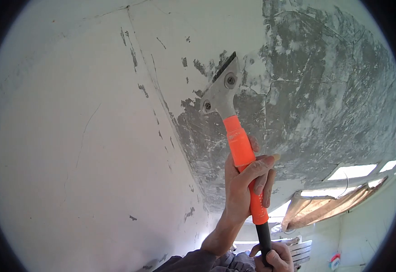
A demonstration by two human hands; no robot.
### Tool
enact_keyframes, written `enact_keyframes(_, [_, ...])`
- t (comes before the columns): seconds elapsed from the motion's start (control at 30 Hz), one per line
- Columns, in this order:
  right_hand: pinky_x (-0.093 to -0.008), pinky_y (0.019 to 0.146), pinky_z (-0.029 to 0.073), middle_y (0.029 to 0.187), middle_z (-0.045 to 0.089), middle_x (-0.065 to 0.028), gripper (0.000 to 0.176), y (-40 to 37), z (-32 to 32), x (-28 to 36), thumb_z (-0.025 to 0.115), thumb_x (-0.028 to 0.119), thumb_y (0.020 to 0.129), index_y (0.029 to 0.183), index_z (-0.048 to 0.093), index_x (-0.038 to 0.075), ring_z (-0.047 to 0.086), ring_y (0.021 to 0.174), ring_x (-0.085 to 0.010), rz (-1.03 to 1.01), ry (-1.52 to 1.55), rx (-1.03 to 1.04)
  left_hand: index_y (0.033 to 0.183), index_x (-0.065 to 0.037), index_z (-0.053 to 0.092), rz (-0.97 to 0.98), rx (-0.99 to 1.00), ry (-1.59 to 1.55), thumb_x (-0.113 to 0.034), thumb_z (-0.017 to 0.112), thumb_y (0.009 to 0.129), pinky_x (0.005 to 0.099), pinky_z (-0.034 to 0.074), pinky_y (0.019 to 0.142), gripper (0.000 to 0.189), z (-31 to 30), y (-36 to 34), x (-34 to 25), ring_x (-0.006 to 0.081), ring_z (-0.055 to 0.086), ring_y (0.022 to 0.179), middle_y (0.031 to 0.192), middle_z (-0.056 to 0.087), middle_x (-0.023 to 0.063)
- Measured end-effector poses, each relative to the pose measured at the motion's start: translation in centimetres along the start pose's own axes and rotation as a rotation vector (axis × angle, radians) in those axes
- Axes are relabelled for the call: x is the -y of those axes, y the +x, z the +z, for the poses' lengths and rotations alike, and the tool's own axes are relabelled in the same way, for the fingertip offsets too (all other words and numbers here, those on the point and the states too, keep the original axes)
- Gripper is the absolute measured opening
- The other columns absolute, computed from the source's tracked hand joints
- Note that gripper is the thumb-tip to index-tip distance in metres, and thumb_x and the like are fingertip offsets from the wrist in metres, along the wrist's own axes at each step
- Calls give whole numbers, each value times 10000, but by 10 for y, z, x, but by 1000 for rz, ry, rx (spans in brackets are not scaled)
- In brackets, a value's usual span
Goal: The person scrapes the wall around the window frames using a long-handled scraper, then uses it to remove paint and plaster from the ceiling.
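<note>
A long scraper (pixel 240 147) with an orange sleeve, a grey metal head and a dark blade is raised against the ceiling (pixel 307 90). Its blade lies over the border between white coating and bare grey patches; whether it touches cannot be told. My left hand (pixel 248 183) is wrapped round the orange part of the handle, thumb across it. Lower down, near the bottom edge, my right hand (pixel 277 258) grips the black end of the handle.
A white wall (pixel 71 136) with cracks and small chips fills the left side. At the lower right, a brown cloth (pixel 316 211) hangs by bright windows (pixel 352 172). Wooden slats (pixel 301 249) show below it, with a small red and white object (pixel 334 261) farther right.
</note>
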State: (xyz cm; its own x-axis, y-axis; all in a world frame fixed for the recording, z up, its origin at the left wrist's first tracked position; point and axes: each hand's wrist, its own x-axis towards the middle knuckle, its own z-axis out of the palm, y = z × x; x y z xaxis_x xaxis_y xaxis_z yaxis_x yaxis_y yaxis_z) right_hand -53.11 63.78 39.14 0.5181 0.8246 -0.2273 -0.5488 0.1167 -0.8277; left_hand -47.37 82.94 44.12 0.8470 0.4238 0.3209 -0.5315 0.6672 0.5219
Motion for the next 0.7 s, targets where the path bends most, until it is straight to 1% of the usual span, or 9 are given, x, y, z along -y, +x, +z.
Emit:
enact_keyframes(0.23, [-202, 298, 205, 460, 360, 48, 536, 4, 7, -15, 499, 466, 941, 1055, 513, -58, 284, 314, -36, -25, 11, -21, 962, -61, 391, -21, 18, 21, -12, 545, 852, 244, 287, 259, 195, -5, -2, -6, 123, 366, 264, 442, 366, -13])
enact_keyframes(0.43, [-202, 292, 210, 451, 357, 47, 540, 13, 13, -27, 506, 477, 935, 1039, 515, -53, 280, 307, -38, -65, 69, -42, 974, -53, 385, -23, 88, 55, -21, 549, 857, 242, 302, 263, 204, -15, -2, -11, 118, 379, 270, 450, 373, -12])
enact_keyframes(0.53, [-202, 289, 209, 447, 350, 47, 549, 23, 7, -26, 491, 484, 941, 1043, 508, -55, 276, 305, -38, -105, 5, 6, 979, -46, 381, -29, 91, 99, -19, 545, 860, 242, 314, 266, 205, -14, 4, -15, 114, 384, 275, 452, 373, -12])
enact_keyframes(0.6, [-204, 284, 211, 444, 348, 45, 561, 33, 10, -20, 476, 491, 945, 1051, 498, -59, 273, 303, -40, -63, 43, 43, 983, -42, 376, 20, 76, 157, -17, 543, 861, 244, 322, 268, 208, -9, 13, -27, 112, 386, 279, 455, 375, -12])
enact_keyframes(0.63, [-207, 281, 214, 448, 347, 43, 568, 41, 9, -16, 464, 497, 948, 1057, 493, -60, 271, 302, -41, -68, 54, 109, 983, -42, 376, 34, 84, 169, -17, 543, 861, 244, 322, 268, 208, -7, 21, -36, 112, 386, 279, 455, 375, -12])
enact_keyframes(0.7, [-207, 280, 215, 450, 346, 42, 571, 58, 17, -3, 466, 499, 947, 1059, 492, -61, 269, 301, -40, -74, 34, 153, 979, -45, 376, 96, 94, 199, -9, 539, 858, 248, 326, 270, 206, -4, 32, -54, 111, 384, 280, 456, 376, -10])
